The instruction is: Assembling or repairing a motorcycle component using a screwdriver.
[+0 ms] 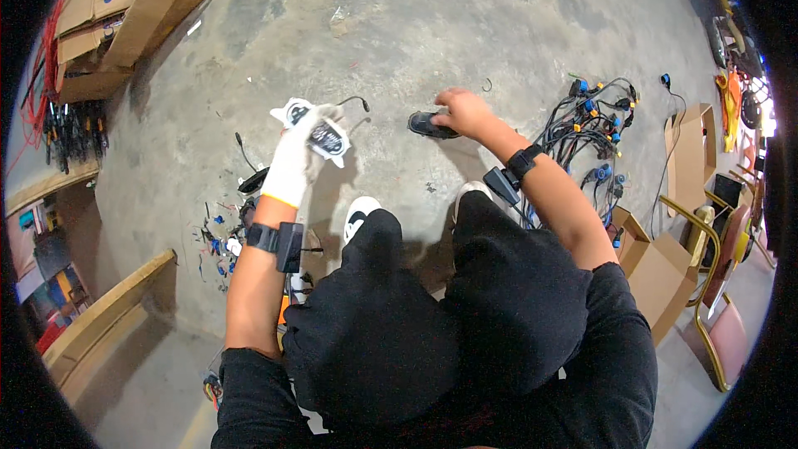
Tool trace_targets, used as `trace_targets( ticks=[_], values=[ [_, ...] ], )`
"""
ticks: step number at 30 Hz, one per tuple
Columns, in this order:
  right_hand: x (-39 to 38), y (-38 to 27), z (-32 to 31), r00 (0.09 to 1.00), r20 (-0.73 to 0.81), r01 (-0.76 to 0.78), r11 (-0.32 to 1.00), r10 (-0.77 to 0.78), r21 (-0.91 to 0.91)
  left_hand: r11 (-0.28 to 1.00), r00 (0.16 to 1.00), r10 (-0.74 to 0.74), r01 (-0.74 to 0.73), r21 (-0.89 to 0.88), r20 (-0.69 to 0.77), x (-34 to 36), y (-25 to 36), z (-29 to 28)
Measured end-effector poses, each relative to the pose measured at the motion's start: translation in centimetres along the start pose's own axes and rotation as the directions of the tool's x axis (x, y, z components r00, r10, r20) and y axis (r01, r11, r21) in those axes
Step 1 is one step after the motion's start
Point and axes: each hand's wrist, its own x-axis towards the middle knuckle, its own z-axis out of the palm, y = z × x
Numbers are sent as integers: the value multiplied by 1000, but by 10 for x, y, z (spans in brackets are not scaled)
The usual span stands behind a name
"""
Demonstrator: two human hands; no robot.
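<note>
My left hand [309,140], in a white glove, is closed around a white casing with dark panels [329,140]. A short black cable [356,101] sticks out to the right from beside that hand. My bare right hand [464,114] reaches to a black oval device [424,124] lying on the concrete floor. Its thumb and fingers are at the device's right end; part of that end is hidden under them. Both wrists wear straps with small black boxes.
Black cables with blue connectors [586,120] are heaped right of my right arm. Small scraps and wires [218,243] lie by my left forearm. Cardboard boxes [137,12] stand far left, an opened carton [657,270] at right near a gold-framed chair [713,316]. A wooden beam [112,303] is lower left.
</note>
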Motion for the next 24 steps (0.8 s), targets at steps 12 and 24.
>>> trace_targets(
  ticks=[12, 24],
  values=[
    [-5, 0, 39, 968, 157, -151, 956, 195, -251, 995, 959, 5, -32, -90, -285, -109, 30, -36],
    [-34, 10, 35, 974, -61, -211, 971, 219, 115, 995, 955, 87, -97, -24, -284, -148, 63, -60]
  ],
)
